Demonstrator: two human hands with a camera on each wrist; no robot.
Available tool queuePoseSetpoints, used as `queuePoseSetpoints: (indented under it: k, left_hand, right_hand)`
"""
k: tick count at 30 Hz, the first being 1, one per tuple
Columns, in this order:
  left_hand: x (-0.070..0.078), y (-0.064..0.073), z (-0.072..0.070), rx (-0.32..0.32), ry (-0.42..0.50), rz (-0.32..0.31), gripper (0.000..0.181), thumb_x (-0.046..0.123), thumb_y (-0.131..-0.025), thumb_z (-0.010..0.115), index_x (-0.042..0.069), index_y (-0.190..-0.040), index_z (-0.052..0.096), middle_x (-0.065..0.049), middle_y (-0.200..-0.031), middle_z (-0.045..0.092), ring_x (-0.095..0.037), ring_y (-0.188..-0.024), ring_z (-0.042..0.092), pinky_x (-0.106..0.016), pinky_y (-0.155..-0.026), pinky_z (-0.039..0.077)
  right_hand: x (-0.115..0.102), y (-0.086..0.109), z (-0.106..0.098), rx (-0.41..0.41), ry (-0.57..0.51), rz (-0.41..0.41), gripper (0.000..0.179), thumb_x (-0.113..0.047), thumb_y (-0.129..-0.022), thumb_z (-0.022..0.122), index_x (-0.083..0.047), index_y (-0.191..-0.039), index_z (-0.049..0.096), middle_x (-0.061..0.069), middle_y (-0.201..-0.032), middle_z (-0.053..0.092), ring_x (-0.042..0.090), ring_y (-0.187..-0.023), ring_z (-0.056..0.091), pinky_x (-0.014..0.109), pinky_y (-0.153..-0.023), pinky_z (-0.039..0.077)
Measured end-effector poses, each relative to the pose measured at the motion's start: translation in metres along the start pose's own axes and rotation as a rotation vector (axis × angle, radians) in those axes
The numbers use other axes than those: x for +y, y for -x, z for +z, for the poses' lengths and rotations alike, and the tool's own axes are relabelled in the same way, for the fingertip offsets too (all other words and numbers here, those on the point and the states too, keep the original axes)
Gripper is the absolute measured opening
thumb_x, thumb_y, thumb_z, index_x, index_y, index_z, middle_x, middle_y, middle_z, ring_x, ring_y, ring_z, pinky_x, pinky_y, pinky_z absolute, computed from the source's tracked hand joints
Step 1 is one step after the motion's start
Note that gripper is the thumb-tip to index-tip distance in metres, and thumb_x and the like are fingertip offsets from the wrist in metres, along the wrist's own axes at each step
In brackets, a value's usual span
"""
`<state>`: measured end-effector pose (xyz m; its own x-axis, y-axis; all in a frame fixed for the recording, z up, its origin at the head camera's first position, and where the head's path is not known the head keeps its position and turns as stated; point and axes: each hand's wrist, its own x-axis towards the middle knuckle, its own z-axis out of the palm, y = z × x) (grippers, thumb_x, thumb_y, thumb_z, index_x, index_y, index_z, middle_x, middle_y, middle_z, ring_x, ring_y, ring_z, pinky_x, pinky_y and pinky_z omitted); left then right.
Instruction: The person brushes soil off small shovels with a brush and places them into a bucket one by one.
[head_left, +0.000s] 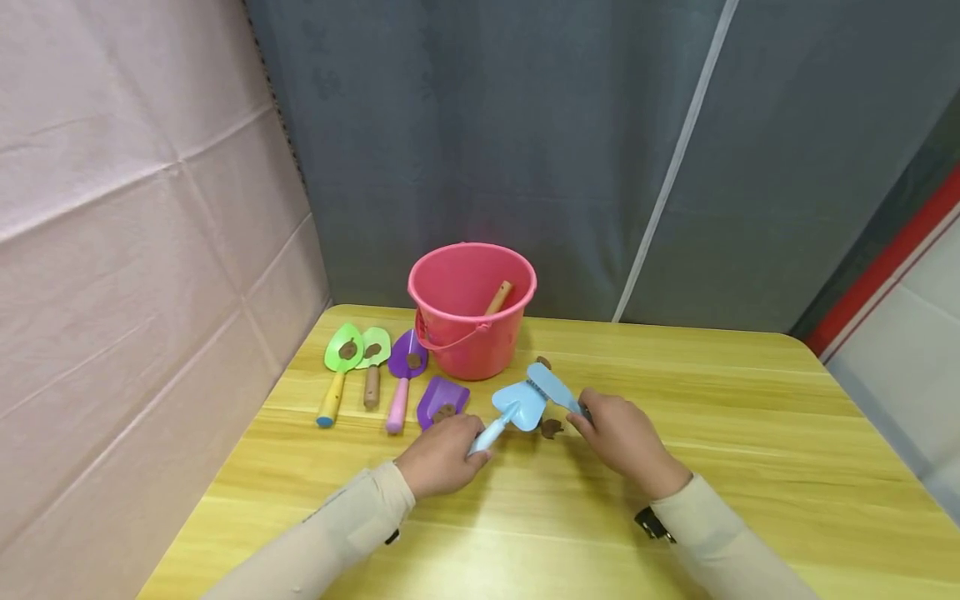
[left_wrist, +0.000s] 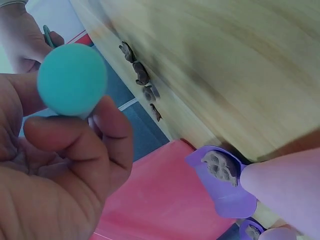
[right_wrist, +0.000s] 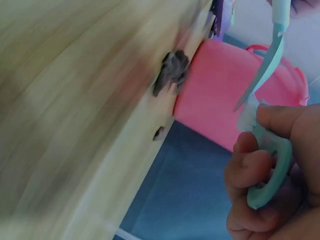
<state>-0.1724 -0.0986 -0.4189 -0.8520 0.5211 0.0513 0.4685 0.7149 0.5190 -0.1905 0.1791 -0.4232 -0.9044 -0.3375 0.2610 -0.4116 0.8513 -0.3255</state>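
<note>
My left hand (head_left: 444,457) grips the handle of a light blue toy shovel (head_left: 522,403), its blade raised over the table. In the left wrist view the round end of the shovel's handle (left_wrist: 72,79) faces the camera. A light blue brush (head_left: 551,386) with a loop handle is in my right hand (head_left: 624,435). Its pale bristles (right_wrist: 247,117) are right at the shovel blade's edge. Dark brown pieces (head_left: 551,428) lie on the table beneath the two tools, several in a row in the left wrist view.
Behind the tools stands a pink bucket (head_left: 480,354) with a wooden handle (head_left: 499,297) poking up inside. Left of it lie a green shovel (head_left: 334,390), a pale green shovel (head_left: 372,385), a purple shovel (head_left: 397,408) and a purple scoop (head_left: 435,396), each bearing a brown piece.
</note>
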Motion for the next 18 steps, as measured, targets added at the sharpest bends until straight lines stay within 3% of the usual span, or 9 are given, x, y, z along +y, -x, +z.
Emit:
queuePoseSetpoints:
  k: [8,12,18]
  left_hand:
    - [0.0,0.0,0.0,-0.001,0.008,-0.017,0.015,0.02,-0.093,0.07,0.011,-0.093,0.058,0.005,-0.076,0.052,-0.011,-0.067,0.05,-0.028,-0.061,0.044]
    - [-0.001,-0.001,0.0,0.008,0.006,-0.012,0.015,0.02,-0.093,0.07,0.011,-0.093,0.058,0.005,-0.076,0.052,-0.012,-0.067,0.049,-0.028,-0.061,0.044]
    - [-0.001,-0.001,0.0,0.015,-0.006,0.002,0.015,0.018,-0.092,0.07,0.01,-0.092,0.057,0.005,-0.075,0.051,-0.012,-0.067,0.048,-0.028,-0.061,0.043]
  right_hand:
    - [0.003,0.0,-0.002,0.068,-0.019,0.019,0.022,-0.021,-0.094,0.07,-0.01,-0.082,0.056,-0.004,-0.059,0.041,0.01,-0.049,0.036,0.027,-0.046,0.031]
    - [-0.016,0.003,-0.005,0.09,-0.039,-0.048,0.02,-0.021,-0.092,0.073,-0.013,-0.082,0.057,-0.006,-0.062,0.042,0.008,-0.052,0.038,0.026,-0.048,0.033]
    - [-0.041,0.008,-0.004,0.04,-0.014,-0.145,0.022,-0.022,-0.091,0.074,-0.016,-0.081,0.055,-0.01,-0.064,0.042,0.005,-0.053,0.038,0.022,-0.048,0.034]
